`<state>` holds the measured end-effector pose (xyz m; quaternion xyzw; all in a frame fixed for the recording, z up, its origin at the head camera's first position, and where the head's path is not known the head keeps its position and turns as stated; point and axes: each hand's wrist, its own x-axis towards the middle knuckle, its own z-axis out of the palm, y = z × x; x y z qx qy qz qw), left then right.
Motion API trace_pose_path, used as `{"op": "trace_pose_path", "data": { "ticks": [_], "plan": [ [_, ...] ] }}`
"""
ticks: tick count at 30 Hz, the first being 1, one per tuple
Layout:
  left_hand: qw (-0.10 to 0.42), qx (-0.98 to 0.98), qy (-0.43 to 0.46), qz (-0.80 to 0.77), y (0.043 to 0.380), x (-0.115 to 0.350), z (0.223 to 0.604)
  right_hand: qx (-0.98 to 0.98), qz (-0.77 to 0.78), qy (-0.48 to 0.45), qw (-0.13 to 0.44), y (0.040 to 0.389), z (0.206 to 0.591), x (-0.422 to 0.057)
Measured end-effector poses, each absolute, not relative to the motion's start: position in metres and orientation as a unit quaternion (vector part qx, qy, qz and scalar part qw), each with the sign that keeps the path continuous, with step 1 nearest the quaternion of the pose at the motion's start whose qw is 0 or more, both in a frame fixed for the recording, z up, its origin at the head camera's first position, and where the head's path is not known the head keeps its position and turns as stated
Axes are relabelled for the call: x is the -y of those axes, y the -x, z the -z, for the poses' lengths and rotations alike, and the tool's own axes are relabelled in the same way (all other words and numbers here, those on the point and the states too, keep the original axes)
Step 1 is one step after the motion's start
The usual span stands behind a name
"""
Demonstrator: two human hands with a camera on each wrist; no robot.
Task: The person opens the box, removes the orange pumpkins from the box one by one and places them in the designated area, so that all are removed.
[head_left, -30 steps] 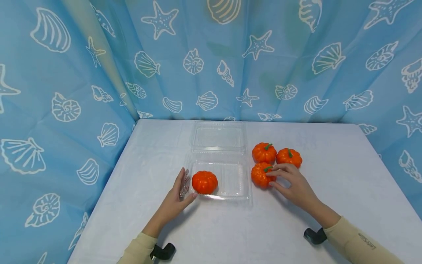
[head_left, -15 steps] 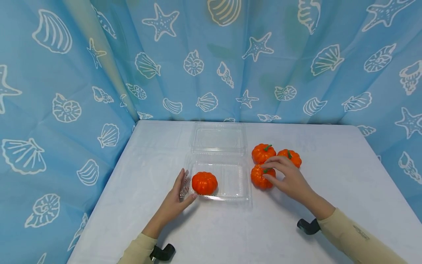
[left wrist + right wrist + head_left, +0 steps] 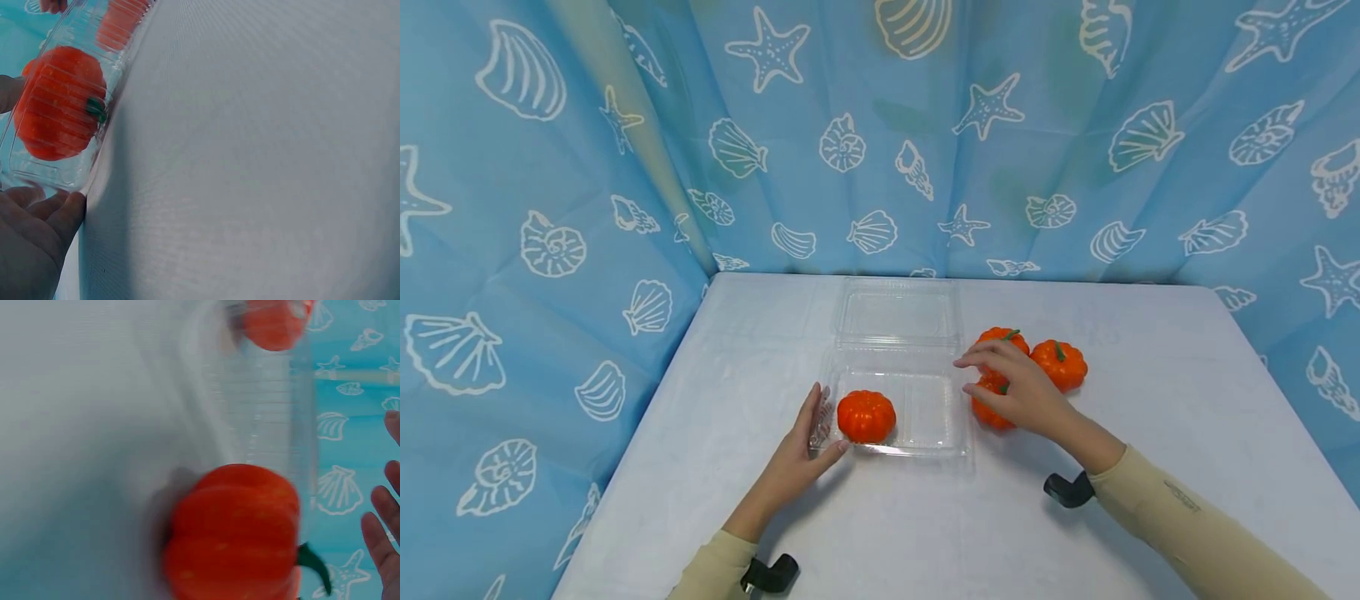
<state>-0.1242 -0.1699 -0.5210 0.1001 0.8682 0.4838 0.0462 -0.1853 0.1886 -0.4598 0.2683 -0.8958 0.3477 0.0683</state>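
Observation:
A clear plastic clamshell box (image 3: 928, 417) lies with its lid (image 3: 897, 312) folded back, and one orange toy pumpkin (image 3: 866, 417) sits in its left half. My left hand (image 3: 801, 446) rests against the box's front left corner, thumb at the front edge and fairly straight fingers along the left side. Holding nothing, my right hand (image 3: 1021, 387) hovers right of the box with fingers spread. Partly hidden under it are a near pumpkin (image 3: 990, 415) and a back pumpkin (image 3: 1000, 335). A third pumpkin (image 3: 1060, 365) stands to their right. The right wrist view shows a pumpkin (image 3: 234, 537) apart from the fingers.
A white cloth covers the table (image 3: 880, 533). Behind it and along the left hangs a blue curtain (image 3: 820, 200) with shell and starfish prints. Black wrist-worn devices, such as the right one (image 3: 1067, 490), hang beneath both forearms.
My right hand has come away from the near pumpkin and moved left over it, towards the box. The left hand and the pumpkins have stayed in place.

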Motion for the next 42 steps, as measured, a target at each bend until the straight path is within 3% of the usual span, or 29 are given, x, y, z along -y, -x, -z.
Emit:
{"op": "trace_pose_path", "data": {
  "ticks": [17, 31, 42],
  "plan": [
    [0.043, -0.868, -0.107, -0.482, 0.124, 0.170, 0.522, 0.882, -0.367, -0.296, 0.000, 0.207, 0.449, -0.152],
    [0.047, -0.865, -0.106, -0.487, 0.124, 0.170, 0.522, 0.854, -0.388, -0.345, -0.006, 0.218, 0.442, -0.119],
    [0.044, -0.865, -0.112, -0.488, 0.125, 0.171, 0.524, 0.831, -0.394, -0.390, -0.048, 0.227, 0.440, -0.090]
  ]
}}
